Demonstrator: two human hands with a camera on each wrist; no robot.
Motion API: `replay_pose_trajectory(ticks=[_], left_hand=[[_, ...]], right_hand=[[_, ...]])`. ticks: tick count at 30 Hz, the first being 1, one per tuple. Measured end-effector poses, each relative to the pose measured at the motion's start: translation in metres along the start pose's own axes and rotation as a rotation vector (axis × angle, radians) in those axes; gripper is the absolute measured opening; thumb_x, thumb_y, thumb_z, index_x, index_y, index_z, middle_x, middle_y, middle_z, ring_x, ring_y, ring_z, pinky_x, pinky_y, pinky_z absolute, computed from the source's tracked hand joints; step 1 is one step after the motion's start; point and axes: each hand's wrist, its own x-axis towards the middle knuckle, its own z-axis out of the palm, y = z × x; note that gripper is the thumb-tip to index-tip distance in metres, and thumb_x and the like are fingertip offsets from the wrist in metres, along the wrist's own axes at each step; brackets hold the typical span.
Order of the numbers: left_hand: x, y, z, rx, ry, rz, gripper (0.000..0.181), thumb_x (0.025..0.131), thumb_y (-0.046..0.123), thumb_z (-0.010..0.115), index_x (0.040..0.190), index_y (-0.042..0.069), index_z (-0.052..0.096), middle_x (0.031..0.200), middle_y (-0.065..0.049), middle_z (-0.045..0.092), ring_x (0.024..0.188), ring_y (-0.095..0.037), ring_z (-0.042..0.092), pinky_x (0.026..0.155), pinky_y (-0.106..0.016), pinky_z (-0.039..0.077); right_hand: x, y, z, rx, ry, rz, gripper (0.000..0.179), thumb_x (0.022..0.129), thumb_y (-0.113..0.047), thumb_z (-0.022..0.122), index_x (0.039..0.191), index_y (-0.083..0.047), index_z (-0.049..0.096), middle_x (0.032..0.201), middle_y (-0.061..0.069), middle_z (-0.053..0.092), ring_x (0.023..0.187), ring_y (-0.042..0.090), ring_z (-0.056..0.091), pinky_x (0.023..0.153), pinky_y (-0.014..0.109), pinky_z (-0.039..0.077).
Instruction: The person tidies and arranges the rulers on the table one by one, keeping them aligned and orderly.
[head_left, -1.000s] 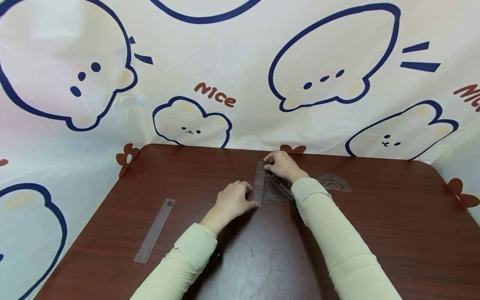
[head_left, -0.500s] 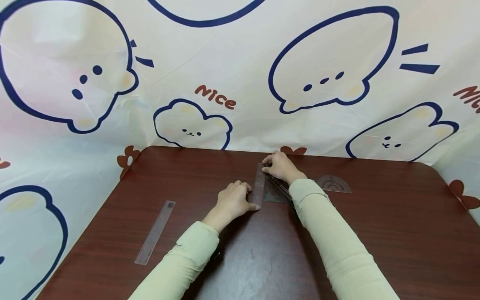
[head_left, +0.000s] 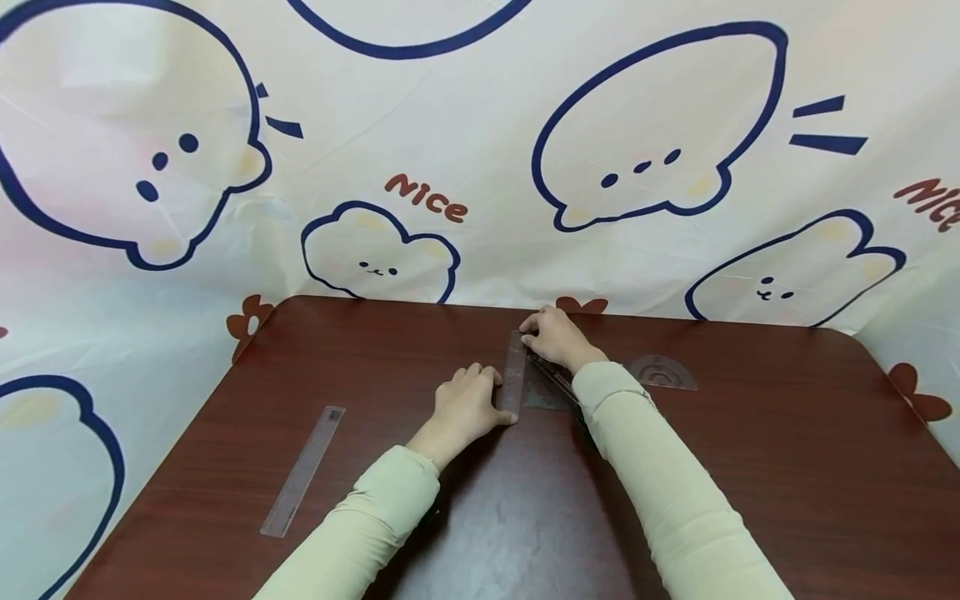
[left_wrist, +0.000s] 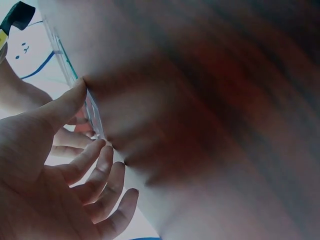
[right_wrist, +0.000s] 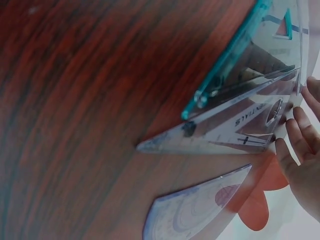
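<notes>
A clear ruler [head_left: 513, 379] lies lengthwise away from me near the back of the table. My left hand [head_left: 465, 407] touches it with fingers relaxed, thumb at its near end and fingertips along its left edge. At the far end, the fingertips of my right hand [head_left: 557, 337] touch the ruler's right corner. Right beside the ruler lie a teal-edged set square [right_wrist: 235, 55] and a clear set square [right_wrist: 225, 125], partly covered by my right hand and sleeve in the head view.
A clear protractor [head_left: 663, 372] lies right of my right forearm. Another clear ruler [head_left: 303, 472] rests at an angle on the left of the brown table [head_left: 187, 500]. Behind the table's back edge hangs a patterned cloth [head_left: 495, 167].
My left thumb has slid slightly right across the ruler's near end. The ruler and my right hand have hardly moved; the head view has shifted a little.
</notes>
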Motion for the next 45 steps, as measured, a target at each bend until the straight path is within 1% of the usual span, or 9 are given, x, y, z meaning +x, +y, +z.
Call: replay_pose_trajectory(ticks=[5,9,15,19,23,30,36,40,45], left_hand=[[-0.001,-0.001,0.0,-0.013,-0.003,-0.001,0.058,0.078,0.047,0.083,0.12,0.012,0.064,0.108,-0.005,0.059,0.102,-0.028,0.056,0.08,-0.047,0.048],[0.0,-0.002,0.0,-0.024,-0.005,0.001,0.058,0.078,0.047,0.083,0.121,0.012,0.064,0.108,-0.005,0.059,0.104,-0.027,0.056,0.081,-0.047,0.048],[0.0,-0.004,0.003,-0.046,0.011,0.004,0.058,0.078,0.047,0.083,0.12,0.013,0.065,0.111,-0.005,0.06,0.109,-0.027,0.055,0.083,-0.048,0.048],[0.001,-0.005,0.005,-0.063,0.013,0.005,0.058,0.077,0.046,0.084,0.121,0.012,0.066,0.11,-0.004,0.061,0.109,-0.027,0.056,0.082,-0.048,0.049],[0.002,-0.006,0.006,-0.087,0.003,0.005,0.059,0.077,0.044,0.084,0.122,0.012,0.065,0.11,-0.002,0.061,0.108,-0.025,0.056,0.083,-0.047,0.049],[0.005,-0.006,0.006,-0.135,0.019,-0.003,0.062,0.074,0.04,0.088,0.123,0.011,0.064,0.107,0.0,0.063,0.104,-0.022,0.057,0.082,-0.046,0.048],[0.005,-0.005,0.005,-0.133,0.017,-0.006,0.06,0.074,0.04,0.088,0.121,0.011,0.065,0.106,0.0,0.062,0.103,-0.021,0.056,0.081,-0.045,0.048],[0.004,-0.005,0.004,-0.124,0.002,0.001,0.057,0.075,0.039,0.088,0.118,0.011,0.064,0.104,-0.001,0.061,0.102,-0.021,0.056,0.081,-0.045,0.048],[0.002,-0.007,0.001,-0.144,-0.006,-0.005,0.054,0.074,0.036,0.089,0.115,0.01,0.063,0.1,0.001,0.064,0.095,-0.018,0.058,0.077,-0.043,0.049]], right_hand=[[0.001,0.0,0.0,0.019,0.003,0.008,0.027,0.104,-0.016,0.051,0.124,-0.003,0.066,0.131,0.019,0.05,0.119,0.034,0.05,0.095,0.045,0.045],[0.001,-0.003,-0.003,0.031,-0.006,0.005,0.028,0.104,-0.017,0.053,0.123,-0.001,0.064,0.133,0.02,0.051,0.122,0.035,0.049,0.097,0.046,0.045],[0.002,-0.005,-0.001,0.061,-0.01,0.004,0.032,0.102,-0.022,0.058,0.126,-0.001,0.058,0.122,0.016,0.057,0.107,0.029,0.057,0.091,0.043,0.047],[0.0,-0.007,-0.001,0.118,-0.006,0.009,0.034,0.101,-0.022,0.06,0.127,0.0,0.055,0.112,0.015,0.058,0.096,0.027,0.059,0.085,0.041,0.048],[-0.002,-0.008,-0.001,0.143,-0.004,0.004,0.035,0.1,-0.02,0.062,0.129,0.0,0.055,0.109,0.013,0.057,0.088,0.024,0.057,0.081,0.039,0.048],[-0.003,-0.009,-0.006,0.109,0.027,-0.051,0.043,0.097,-0.019,0.066,0.135,0.0,0.056,0.108,0.013,0.058,0.087,0.024,0.055,0.079,0.038,0.047],[-0.004,-0.009,-0.01,0.166,0.05,-0.058,0.039,0.096,-0.018,0.068,0.13,-0.002,0.06,0.107,0.013,0.056,0.088,0.025,0.051,0.076,0.037,0.044],[-0.005,-0.009,-0.011,0.179,0.046,-0.055,0.04,0.096,-0.019,0.068,0.131,-0.003,0.058,0.104,0.011,0.056,0.084,0.024,0.051,0.073,0.035,0.043],[-0.009,-0.012,-0.012,0.214,0.059,-0.06,0.042,0.096,-0.019,0.068,0.134,-0.004,0.056,0.097,0.009,0.053,0.079,0.022,0.048,0.07,0.035,0.04]])
